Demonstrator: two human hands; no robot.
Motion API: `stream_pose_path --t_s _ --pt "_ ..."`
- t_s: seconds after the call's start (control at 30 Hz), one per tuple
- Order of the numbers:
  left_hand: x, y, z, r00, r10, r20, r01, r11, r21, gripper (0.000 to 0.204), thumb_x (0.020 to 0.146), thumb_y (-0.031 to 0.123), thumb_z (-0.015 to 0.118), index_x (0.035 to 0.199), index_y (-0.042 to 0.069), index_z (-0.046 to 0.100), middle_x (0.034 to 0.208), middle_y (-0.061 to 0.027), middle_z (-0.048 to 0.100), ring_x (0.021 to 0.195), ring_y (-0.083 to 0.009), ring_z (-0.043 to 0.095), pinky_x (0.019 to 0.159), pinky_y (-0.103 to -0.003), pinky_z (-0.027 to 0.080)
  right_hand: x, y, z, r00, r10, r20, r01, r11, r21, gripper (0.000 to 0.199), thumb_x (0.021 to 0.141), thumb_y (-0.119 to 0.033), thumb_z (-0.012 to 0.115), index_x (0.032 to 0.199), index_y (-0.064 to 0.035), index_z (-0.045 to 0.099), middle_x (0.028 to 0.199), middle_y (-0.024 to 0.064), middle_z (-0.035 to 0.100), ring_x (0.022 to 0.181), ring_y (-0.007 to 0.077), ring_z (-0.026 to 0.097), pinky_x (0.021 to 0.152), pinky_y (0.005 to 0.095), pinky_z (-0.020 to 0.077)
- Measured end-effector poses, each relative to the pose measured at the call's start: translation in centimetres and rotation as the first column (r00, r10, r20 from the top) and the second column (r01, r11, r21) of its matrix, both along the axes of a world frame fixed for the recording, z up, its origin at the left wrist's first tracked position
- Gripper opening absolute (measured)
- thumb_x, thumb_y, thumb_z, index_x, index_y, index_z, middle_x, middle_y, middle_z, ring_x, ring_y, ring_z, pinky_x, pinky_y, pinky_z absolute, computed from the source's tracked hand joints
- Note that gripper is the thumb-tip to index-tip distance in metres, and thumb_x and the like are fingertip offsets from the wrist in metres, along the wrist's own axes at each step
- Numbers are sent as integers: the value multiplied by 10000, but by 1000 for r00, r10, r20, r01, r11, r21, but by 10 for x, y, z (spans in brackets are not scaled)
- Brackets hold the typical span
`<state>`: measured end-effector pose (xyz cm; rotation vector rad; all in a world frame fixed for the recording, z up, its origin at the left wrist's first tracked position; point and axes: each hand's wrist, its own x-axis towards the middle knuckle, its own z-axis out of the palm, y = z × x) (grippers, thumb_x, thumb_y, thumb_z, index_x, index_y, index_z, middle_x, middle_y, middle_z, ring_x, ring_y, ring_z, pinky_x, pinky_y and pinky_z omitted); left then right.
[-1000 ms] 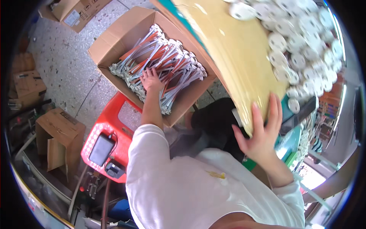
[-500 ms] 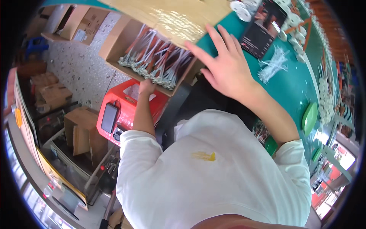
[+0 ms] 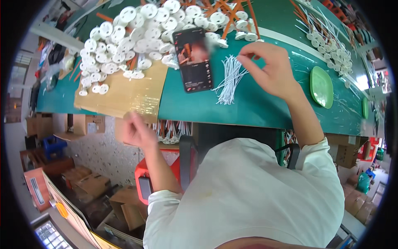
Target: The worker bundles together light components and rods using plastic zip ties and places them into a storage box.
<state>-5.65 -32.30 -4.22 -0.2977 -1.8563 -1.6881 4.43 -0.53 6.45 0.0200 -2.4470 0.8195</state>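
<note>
My right hand (image 3: 267, 68) is over the teal tabletop, with thumb and forefinger pinched at the upper ends of a small pile of thin white ties (image 3: 230, 81). Whether a tie is between the fingertips is too small to tell. My left hand (image 3: 139, 130) is smeared by motion at the front edge of a tan cardboard sheet (image 3: 120, 93), above an open carton. In that carton stand bundles of white and orange stems (image 3: 172, 129), partly hidden under the table edge. A dark phone (image 3: 192, 60) with a lit screen lies between the ties and the cardboard.
A large heap of white discs with holes (image 3: 137, 33), on orange stems, covers the cardboard's far part. More disc bundles (image 3: 331, 50) lie at the far right. A green tray (image 3: 321, 87) is right of my right hand. Below my left forearm stands a red box (image 3: 143, 172).
My head view has turned toward the tabletop. My left hand has come up from the carton of bundles to the cardboard's edge. My right hand has gone from spread fingers to a pinch at the ties.
</note>
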Motion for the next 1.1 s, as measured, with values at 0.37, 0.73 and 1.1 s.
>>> stream_pose_path --t_s 0.37,0.73,1.1 --pt "-12 59 -16 986 -90 142 132 940 -316 366 993 159 623 675 -11 557 600 4 519 571 -52 434 527 -230 334 -78 151 -52 702 -521 486 446 853 271 645 786 -475 741 1233 -22 636 1046 171 730 1005 327 698 899 378 543" --pt "-27 64 -20 981 -64 184 128 924 -361 334 952 193 680 712 -33 628 577 -7 539 545 -68 444 495 -246 339 -114 148 -24 920 -351 -174 368 927 76 211 843 -183 576 917 -9 670 897 249 689 888 448 666 787 515 532" --pt "-19 56 -31 998 59 -28 -64 962 -267 325 936 158 689 679 -25 610 567 -14 572 535 -73 469 497 -236 350 -95 105 5 786 -480 389 338 861 380 329 767 -288 705 930 -5 751 970 246 715 922 386 709 823 467 578"
